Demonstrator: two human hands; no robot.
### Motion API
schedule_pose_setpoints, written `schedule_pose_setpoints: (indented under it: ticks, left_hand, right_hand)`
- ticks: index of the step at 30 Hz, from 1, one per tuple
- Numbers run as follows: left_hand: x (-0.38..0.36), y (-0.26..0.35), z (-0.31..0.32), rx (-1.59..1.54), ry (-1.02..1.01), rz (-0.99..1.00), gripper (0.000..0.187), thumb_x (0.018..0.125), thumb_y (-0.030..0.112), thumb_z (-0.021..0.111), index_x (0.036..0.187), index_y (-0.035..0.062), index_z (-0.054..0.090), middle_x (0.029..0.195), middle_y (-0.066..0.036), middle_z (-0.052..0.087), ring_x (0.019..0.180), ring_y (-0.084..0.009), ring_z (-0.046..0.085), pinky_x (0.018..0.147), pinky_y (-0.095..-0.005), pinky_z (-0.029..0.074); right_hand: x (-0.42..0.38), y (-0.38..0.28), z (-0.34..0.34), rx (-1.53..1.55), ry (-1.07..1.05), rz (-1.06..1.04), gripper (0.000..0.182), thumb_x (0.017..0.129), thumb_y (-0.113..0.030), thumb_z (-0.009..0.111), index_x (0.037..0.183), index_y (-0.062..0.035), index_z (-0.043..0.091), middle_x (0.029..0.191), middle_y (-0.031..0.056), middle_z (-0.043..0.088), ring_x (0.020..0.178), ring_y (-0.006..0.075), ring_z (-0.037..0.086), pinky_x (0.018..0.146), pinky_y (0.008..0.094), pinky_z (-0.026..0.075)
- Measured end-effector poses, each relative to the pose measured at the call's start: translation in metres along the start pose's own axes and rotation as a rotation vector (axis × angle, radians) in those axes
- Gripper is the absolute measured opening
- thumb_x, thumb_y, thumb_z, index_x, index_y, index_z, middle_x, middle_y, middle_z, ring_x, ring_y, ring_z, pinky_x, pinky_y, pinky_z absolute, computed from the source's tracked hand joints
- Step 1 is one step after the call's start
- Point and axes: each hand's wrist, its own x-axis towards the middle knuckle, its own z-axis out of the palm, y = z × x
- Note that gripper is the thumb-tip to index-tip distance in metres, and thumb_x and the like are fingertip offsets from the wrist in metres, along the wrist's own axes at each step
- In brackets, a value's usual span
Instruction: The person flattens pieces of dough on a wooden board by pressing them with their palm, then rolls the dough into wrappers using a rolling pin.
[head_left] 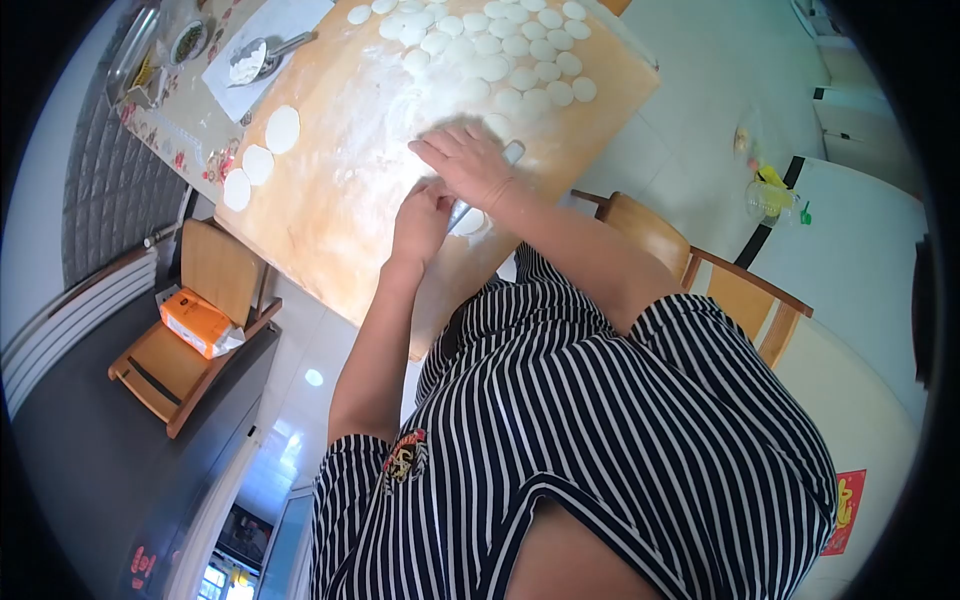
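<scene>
My right hand (pixel 465 165) lies across a slim grey rolling pin (pixel 459 214), its fingers together and reaching left past the pin. One end of the pin shows on the far side of this hand. My left hand (pixel 424 215) is close beside the pin's near part, its fingers curled; what they pinch is hidden. Under and beside the pin is a round dough wrapper (pixel 470 224), partly covered. Both hands are low over the floured wooden board (pixel 330 200). Just beyond my right hand lies another pale dough round (pixel 497 125).
Several flat dough rounds (pixel 488 45) cover the board's far side. Three larger rounds (pixel 258 165) lie along its left edge. Further left, a scoop of flour (pixel 262 62) rests on white paper. Chairs stand left and right; an orange packet (pixel 202 322) is on the left chair (pixel 215 270).
</scene>
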Motion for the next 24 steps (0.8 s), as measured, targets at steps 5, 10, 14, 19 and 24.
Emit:
schedule_pose_setpoints:
  ticks: [5,10,14,19,24]
  left_hand:
    - [-0.017,-0.004,0.01,0.059,-0.006,0.077,0.014,0.088,0.002,0.073,0.101,0.0038,0.075,0.109,-0.018,0.072,0.095,-0.0355,0.07,0.087,-0.0394,0.056]
    - [-0.033,0.003,0.001,-0.255,-0.045,-0.321,0.013,0.086,0.003,0.077,0.099,0.0026,0.075,0.1,-0.016,0.073,0.092,-0.0289,0.072,0.082,-0.0336,0.057]
    - [-0.01,-0.01,0.0,-0.14,-0.064,-0.129,0.015,0.087,0.004,0.075,0.102,0.0009,0.075,0.101,-0.018,0.074,0.091,-0.0303,0.073,0.085,-0.0354,0.056]
    - [0.001,-0.012,-0.004,0.187,-0.013,0.098,0.015,0.086,0.005,0.074,0.1,0.0006,0.073,0.1,-0.019,0.071,0.093,-0.0381,0.069,0.086,-0.0443,0.055]
    - [-0.03,-0.007,-0.006,0.046,0.075,-0.075,0.011,0.086,0.009,0.077,0.093,0.0026,0.071,0.095,-0.016,0.069,0.091,-0.0373,0.067,0.083,-0.0452,0.054]
  right_hand:
    - [-0.074,-0.004,-0.036,-0.208,-0.003,0.05,0.05,0.092,-0.02,0.064,0.138,-0.0014,0.06,0.15,0.0135,0.057,0.142,0.0318,0.051,0.119,0.0499,0.036]
    - [-0.105,-0.004,-0.039,-0.117,-0.09,0.071,0.053,0.098,-0.028,0.062,0.144,-0.0015,0.057,0.154,0.0168,0.052,0.146,0.0374,0.046,0.121,0.0569,0.034]
    - [-0.02,-0.003,-0.019,-0.17,-0.068,-0.03,0.054,0.098,-0.032,0.064,0.147,-0.0086,0.058,0.156,0.0151,0.051,0.146,0.0371,0.046,0.12,0.0597,0.034]
    - [-0.002,-0.005,-0.013,-0.179,0.067,-0.018,0.055,0.096,-0.034,0.065,0.146,-0.0107,0.059,0.156,0.014,0.052,0.145,0.0342,0.046,0.119,0.0625,0.032]
    - [-0.108,-0.005,-0.041,-0.108,-0.123,0.086,0.055,0.096,-0.029,0.065,0.143,-0.0029,0.058,0.154,0.0156,0.053,0.146,0.0359,0.044,0.12,0.0618,0.033]
